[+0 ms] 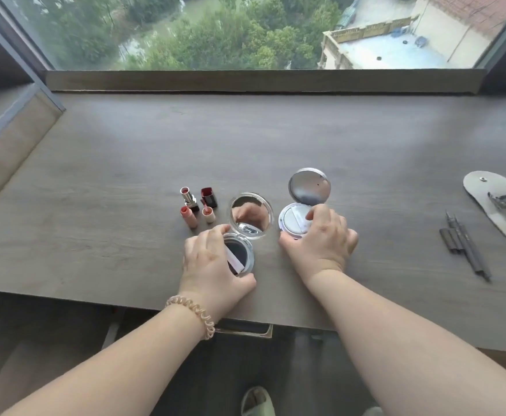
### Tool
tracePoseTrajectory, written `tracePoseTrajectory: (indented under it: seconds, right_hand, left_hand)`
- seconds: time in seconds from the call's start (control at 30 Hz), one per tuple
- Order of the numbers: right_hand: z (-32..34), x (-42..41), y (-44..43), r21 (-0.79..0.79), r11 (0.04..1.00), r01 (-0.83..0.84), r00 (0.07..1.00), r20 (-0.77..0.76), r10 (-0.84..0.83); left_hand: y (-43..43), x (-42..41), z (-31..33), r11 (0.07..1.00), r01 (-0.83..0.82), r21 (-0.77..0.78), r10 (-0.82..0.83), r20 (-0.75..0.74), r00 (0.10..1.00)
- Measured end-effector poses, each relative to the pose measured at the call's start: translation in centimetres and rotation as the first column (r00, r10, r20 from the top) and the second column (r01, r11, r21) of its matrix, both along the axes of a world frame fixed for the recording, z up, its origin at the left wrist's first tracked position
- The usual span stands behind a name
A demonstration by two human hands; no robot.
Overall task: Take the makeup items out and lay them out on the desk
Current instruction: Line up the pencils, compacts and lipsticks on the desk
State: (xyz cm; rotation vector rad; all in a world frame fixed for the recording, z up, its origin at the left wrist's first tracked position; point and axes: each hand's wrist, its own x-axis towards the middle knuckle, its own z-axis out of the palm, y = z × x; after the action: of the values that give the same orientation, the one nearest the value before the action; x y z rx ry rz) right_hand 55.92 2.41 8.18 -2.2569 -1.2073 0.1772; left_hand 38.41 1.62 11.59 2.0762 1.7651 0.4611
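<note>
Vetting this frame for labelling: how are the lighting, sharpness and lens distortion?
Head view: soft daylight from the window leaves a pale sheen on the desk, no hard shadows; the wide lens splays the window's sides and stretches the grey pouch at the right edge; trees outside look smeared; the clear compact in the left hand and white compact in the right hand are sharp.

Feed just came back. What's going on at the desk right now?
A person is working with both hands at the desk. The left hand grips the base of a clear compact, its mirror lid up. The right hand holds a white compact, also open. Lipsticks stand clustered to the left. Dark pencils and a grey pouch lie far right.
</note>
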Motion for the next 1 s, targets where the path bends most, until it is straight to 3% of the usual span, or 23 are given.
tracePoseTrajectory:
  seconds: [0.13, 0.43, 0.87, 1.0]
  right_hand:
    - [0.3, 7.1, -2.2, -0.028, 0.998, 0.051, 0.999, 0.017, -0.05]
    - [0.4, 17.3, -5.8, -0.069, 0.998, 0.0, 0.998, 0.069, 0.005]
    - [-0.2, 20.7, -7.1, -0.069, 0.995, -0.073, 0.988, 0.132, 0.082]
    - [0.4, 19.5, -6.5, 0.101, 0.995, -0.007, 0.977, 0.213, -0.015]
  left_hand:
    - [1.6, 7.7, 0.2, 0.998, 0.038, -0.044, -0.035, 0.073, 0.997]
    - [1.1, 20.5, -2.0, 0.992, 0.034, -0.121, -0.017, 0.14, 0.99]
    - [-0.3, 25.4, -3.4, 0.999, -0.023, -0.047, 0.03, 0.139, 0.99]
    - [-0.9, 24.2, -2.7, 0.999, -0.04, -0.033, 0.045, 0.159, 0.986]
